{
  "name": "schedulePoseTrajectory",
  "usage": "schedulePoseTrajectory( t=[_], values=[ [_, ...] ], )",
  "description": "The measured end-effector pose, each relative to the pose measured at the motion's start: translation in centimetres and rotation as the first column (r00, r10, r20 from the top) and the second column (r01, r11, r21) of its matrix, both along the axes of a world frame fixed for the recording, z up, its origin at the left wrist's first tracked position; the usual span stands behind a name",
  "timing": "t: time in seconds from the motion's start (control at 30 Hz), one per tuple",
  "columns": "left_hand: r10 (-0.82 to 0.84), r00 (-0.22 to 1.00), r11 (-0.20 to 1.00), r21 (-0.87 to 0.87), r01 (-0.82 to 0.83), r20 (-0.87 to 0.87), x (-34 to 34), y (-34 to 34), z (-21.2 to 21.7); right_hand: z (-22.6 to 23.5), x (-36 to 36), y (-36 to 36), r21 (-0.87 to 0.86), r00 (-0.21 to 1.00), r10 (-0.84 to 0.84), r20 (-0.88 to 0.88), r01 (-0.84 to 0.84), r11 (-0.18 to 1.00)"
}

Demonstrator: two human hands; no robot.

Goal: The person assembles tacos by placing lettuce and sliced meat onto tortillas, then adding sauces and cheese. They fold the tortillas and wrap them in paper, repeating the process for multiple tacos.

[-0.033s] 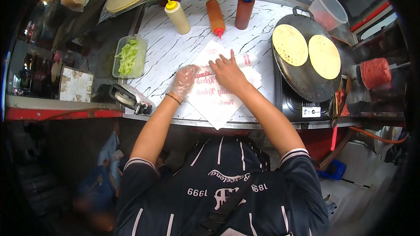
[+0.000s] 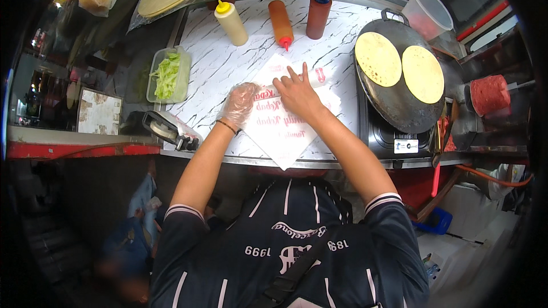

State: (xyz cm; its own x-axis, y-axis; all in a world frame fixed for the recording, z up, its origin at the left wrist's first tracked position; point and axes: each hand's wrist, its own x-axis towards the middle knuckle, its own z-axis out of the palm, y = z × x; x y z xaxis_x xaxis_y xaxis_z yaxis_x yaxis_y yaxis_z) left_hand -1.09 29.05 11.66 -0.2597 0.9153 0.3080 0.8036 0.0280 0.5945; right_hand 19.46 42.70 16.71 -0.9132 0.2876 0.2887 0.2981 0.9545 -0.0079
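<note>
A white paper sheet with red print (image 2: 283, 142) lies cornerwise on the counter, its far part rolled around something hidden inside. The rolled part (image 2: 317, 78) runs sideways under both hands. My left hand (image 2: 242, 101), in a clear plastic glove, is closed around the roll's left end. Bare, my right hand (image 2: 298, 96) rests palm down on the roll, fingers spread and stretched over it; its palm side is hidden.
Three sauce bottles, pale (image 2: 232, 25), orange (image 2: 280, 21) and dark red (image 2: 318, 18), are beyond the paper. Shredded lettuce fills a tub (image 2: 184, 82) on the left. On the right, two flatbreads (image 2: 378, 60) lie on a black griddle (image 2: 394, 111) over a stove.
</note>
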Motion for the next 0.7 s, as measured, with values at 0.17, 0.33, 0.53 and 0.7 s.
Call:
schedulePoseTrajectory(
  t=[0.17, 0.33, 0.53, 0.7],
  values=[
    [0.072, 0.915, 0.995, 0.086, -0.041, -0.396, -0.3, 1.1, 2.0, 1.2, -1.7, 1.1, -0.041, 0.989, -0.034, 0.141, 0.040, 0.998],
    [0.112, 0.918, 0.986, 0.156, -0.056, -0.381, 1.2, -1.3, 1.6, 1.9, -2.4, 2.0, -0.047, 0.971, -0.040, 0.235, 0.053, 0.998],
    [0.170, 0.979, 0.951, -0.281, -0.132, 0.116, -0.6, -1.1, 0.7, 0.6, -2.6, 1.5, -0.175, 0.982, -0.037, 0.187, 0.071, 0.982],
    [0.158, 0.884, 0.986, 0.025, -0.164, -0.439, 4.1, 0.0, 2.7, 0.0, -2.0, 0.6, -0.039, 0.991, -0.127, -0.050, 0.125, 0.991]
  ],
)
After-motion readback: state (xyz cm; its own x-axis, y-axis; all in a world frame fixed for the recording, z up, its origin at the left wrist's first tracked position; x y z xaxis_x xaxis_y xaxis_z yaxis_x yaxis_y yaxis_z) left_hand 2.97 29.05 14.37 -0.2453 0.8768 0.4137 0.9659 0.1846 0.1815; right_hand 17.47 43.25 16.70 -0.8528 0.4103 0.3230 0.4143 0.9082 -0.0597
